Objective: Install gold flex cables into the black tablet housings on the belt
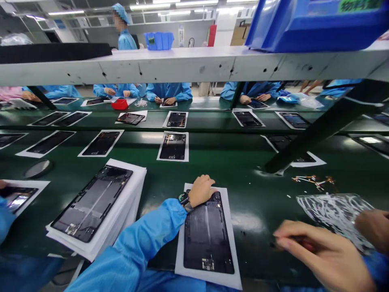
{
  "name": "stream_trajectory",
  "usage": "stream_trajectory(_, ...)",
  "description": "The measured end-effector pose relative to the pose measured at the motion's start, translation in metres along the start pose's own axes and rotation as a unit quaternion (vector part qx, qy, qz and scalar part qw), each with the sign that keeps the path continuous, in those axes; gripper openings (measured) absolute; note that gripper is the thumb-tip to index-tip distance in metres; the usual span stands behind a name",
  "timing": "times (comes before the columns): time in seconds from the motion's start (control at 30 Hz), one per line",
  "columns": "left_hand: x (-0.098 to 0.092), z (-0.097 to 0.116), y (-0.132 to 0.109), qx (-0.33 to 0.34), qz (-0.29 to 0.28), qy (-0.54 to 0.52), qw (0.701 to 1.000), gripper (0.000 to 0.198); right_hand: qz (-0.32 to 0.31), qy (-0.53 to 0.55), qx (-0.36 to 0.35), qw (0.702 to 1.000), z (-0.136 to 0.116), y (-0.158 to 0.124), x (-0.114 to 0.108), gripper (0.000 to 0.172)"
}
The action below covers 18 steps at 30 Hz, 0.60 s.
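Note:
A black panel [208, 237] with a bare inner frame lies on a white sheet [231, 259] at the near edge of the green belt [243, 170]. My left hand [202, 190], a watch on its wrist, rests on the panel's far end with the fingers curled over its edge. My right hand [319, 249] hovers low over the belt to the right, its fingers held together and pointing left. What they pinch, if anything, is too small to name. Another hand [375, 227] at the right edge touches a crinkled plastic film [331, 213].
A stack of white sheets [127, 202] topped by another panel [92, 202] sits on my left. Several more panels on sheets [173, 147] lie further along the belt. A black strut [316, 132] slants down from the shelf [182, 65]. Seated workers in blue [168, 91] face me.

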<state>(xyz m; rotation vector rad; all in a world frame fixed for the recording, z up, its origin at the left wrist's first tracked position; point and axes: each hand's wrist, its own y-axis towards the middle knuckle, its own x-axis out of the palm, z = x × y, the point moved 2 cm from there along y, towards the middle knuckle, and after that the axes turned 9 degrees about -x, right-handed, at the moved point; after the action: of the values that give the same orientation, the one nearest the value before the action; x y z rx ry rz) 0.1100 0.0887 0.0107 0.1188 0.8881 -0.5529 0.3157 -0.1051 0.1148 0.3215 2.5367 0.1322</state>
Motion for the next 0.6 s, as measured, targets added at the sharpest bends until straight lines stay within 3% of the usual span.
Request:
stream_trajectory(0.07, -0.011, 0.005, -0.017, 0.016, 0.014, -0.073, 0.997, 0.034, -0.096, 0.027, -0.004, 0.995, -0.014, 0.017, 0.02, 0.036)
stream_trajectory(0.1, -0.016, 0.008, -0.027, 0.032, -0.009, -0.149, 0.988, 0.039, -0.141, 0.035, -0.008, 0.989, -0.021, 0.026, 0.031, 0.035)
stream_trajectory(0.13, -0.02, 0.011, -0.038, 0.049, -0.053, -0.241, 0.968, 0.046, -0.176, 0.038, -0.016, 0.984, -0.026, 0.035, 0.04, 0.035)
stream_trajectory(0.2, -0.022, 0.014, -0.062, 0.069, -0.163, -0.405, 0.897, 0.054, -0.227, 0.032, -0.038, 0.973, -0.032, 0.054, 0.059, 0.033)
stream_trajectory(0.23, -0.021, 0.013, -0.074, 0.059, -0.203, -0.442, 0.872, 0.054, -0.246, 0.03, -0.048, 0.967, -0.032, 0.063, 0.068, 0.032)
stream_trajectory(0.27, -0.019, 0.01, -0.086, 0.034, -0.213, -0.448, 0.868, 0.053, -0.262, 0.031, -0.057, 0.963, -0.031, 0.073, 0.077, 0.03)
stream_trajectory(0.33, -0.014, -0.002, -0.106, -0.034, -0.15, -0.382, 0.911, 0.047, -0.285, 0.045, -0.064, 0.955, -0.026, 0.09, 0.098, 0.026)
stream_trajectory(0.43, -0.008, -0.02, -0.126, -0.074, 0.013, -0.177, 0.981, 0.028, -0.322, 0.069, -0.057, 0.943, -0.012, 0.111, 0.132, 0.018)
stream_trajectory(0.5, -0.005, -0.027, -0.133, -0.041, 0.076, -0.052, 0.995, 0.022, -0.344, 0.061, -0.059, 0.935, -0.002, 0.12, 0.155, 0.014)
stream_trajectory(0.6, -0.004, -0.036, -0.136, 0.007, 0.13, 0.087, 0.988, 0.023, -0.369, 0.029, -0.074, 0.926, 0.01, 0.13, 0.183, 0.013)
